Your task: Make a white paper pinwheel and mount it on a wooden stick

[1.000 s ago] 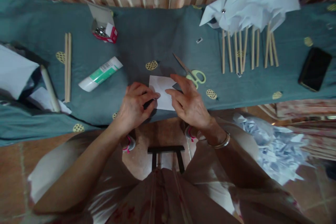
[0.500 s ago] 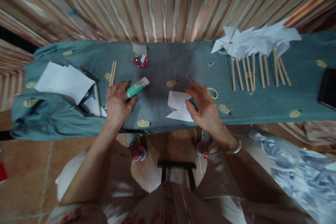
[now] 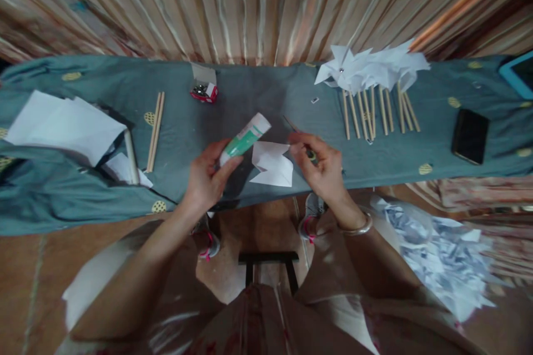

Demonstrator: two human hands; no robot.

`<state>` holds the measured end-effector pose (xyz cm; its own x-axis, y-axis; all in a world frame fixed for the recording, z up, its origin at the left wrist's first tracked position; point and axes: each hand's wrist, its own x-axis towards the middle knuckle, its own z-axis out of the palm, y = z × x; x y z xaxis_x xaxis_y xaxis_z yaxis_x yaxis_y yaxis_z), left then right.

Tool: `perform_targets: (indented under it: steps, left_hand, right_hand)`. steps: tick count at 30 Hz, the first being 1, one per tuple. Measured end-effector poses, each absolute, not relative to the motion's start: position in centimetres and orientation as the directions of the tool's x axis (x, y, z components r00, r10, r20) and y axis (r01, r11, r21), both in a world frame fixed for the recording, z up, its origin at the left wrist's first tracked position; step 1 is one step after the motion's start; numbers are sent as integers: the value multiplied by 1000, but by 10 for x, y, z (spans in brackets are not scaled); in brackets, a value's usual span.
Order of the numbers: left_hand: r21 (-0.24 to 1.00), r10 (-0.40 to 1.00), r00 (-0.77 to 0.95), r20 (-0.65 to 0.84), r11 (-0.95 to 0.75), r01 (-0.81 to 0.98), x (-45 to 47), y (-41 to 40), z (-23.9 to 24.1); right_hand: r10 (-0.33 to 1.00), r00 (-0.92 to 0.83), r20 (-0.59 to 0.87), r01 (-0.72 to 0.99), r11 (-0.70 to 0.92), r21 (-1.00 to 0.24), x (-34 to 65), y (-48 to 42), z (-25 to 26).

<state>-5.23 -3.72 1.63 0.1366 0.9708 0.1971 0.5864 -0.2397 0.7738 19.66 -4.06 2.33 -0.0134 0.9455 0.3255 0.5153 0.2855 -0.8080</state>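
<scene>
Clasping tube with left hand, half-curled with right hand by paper (grip unclear) — could crease paper by bumping.

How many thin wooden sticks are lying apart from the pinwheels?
2 thin wooden sticks, side by side, between the white papers and the open red box; more may be hidden under the papers.

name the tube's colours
The tube is white with a green section, seen best in the head view.

Paper left of phone
</scene>
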Motion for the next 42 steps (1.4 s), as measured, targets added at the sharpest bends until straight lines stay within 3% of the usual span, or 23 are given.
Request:
perform_targets:
  steps: [4,9,15,19,24,29,34,38,42]
  left_hand:
    - [847,921,347,176,-321,423,-25,-59,27]
    - [911,904,414,111,-258,321,-16,-71,27]
    - [912,905,421,60,-221,345,-20,-64,25]
    - [871,934,351,62,-222,438,-33,-57,24]
    - [701,931,341,131,-330,632,-49,-46,13]
    - [488,895,415,167,-440,754,-48,-39,5]
    - [423,812,521,262,-582,695,-35,-49,8]
    - [381,710,645,283,-700,604,-23,-59,3]
    - [374,701,664,259,-707,600,-16,-59,-2]
  right_hand:
    - [990,-100,99,246,121,-962,183,-58,31]
    - [986,-149,-76,-26,-81,-996,177,-69,35]
    - [985,-78,-152,-33,-155,-987,182,-63,37]
    - [987,108,-121,-50,-116,-992,193,-53,32]
    - [988,151,-41,101,-56,-993,203,-47,30]
    - [994,82,74,442,30,-896,195,-52,23]
    - [986,24,168,669,109,-735,191,-52,15]
    - [981,4,192,722,130,-680,191,-50,15]
    - [982,-18,190,730,143,-668,191,-46,16]
